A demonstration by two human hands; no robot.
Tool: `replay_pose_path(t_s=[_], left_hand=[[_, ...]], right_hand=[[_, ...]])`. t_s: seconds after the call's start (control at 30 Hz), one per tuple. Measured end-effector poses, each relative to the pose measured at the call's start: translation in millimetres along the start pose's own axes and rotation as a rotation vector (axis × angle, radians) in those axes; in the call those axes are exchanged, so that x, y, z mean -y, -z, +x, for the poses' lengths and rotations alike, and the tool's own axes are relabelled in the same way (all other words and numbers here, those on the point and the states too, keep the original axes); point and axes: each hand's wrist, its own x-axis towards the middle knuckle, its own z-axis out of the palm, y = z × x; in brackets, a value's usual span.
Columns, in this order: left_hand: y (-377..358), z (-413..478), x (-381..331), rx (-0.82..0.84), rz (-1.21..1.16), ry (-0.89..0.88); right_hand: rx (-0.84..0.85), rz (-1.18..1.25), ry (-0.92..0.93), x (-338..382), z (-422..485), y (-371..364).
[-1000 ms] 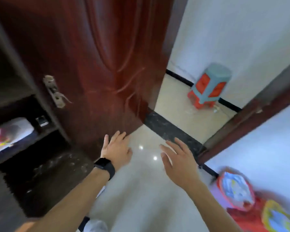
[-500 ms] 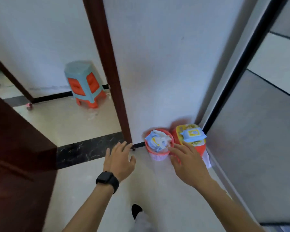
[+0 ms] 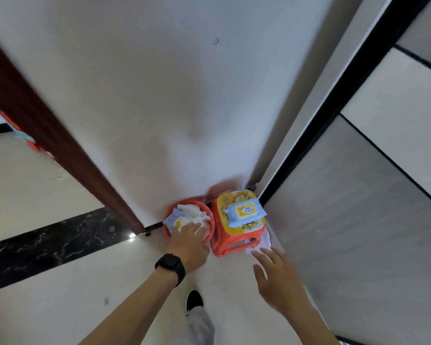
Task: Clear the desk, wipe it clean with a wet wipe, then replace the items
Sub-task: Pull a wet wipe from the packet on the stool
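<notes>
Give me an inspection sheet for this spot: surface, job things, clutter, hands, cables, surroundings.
Surface: glossy pale tiled floor with a black marble strip; no desk in view.
Job's things: blue wet wipe pack with a yellow label lies on the red plastic stool with a yellow patterned top.
Clutter: round red plastic basket holds crumpled white wipes; white paper beside the stool.
Hands: left hand, wearing a black wrist watch, is over the basket, fingers on the wipes, grip unclear; right hand open, empty, above the floor.
Cables: nothing seen.
Surroundings: white wall, dark red door frame, grey panelled partition, a black shoe.
</notes>
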Motion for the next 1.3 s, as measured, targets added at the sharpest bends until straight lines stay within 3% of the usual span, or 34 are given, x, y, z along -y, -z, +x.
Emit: replay_pose_path(t_s=[0.13,0.3,0.57,0.7,0.87,1.13,1.3], left_hand=[[-6.9,67.5,-29.8,0.142,0.007,-0.044],[-32.5,142.3,-59.0,0.206,0.034,-0.073],[-95.5,240.9,-70.7,0.287,0.009,0.092],[-143.7,289.3,-63.4,0.349,-0.01,0.162],[-207.9,349.0,-64.3,0.374,-0.064,0.179],[-293.5,420.6,-59.8,0.311,0.029,-0.05],[-308.9,447.6,-60.1,0.164,0.39,-0.241]], right_hand=[[0.178,-0.031,-0.075,-35.5,42.5,-7.7],[0.318,-0.043,-0.05,-96.9,102.9,-41.8],[0.593,-0.002,-0.091,-181.4,201.3,-103.6],[0.653,0.032,-0.143,-211.2,255.7,-142.4],[0.581,0.043,-0.146,-241.4,309.7,-209.3],[0.422,0.348,-0.322,-260.8,341.4,-289.5],[0.364,0.445,-0.368,-263.7,337.8,-295.8]])
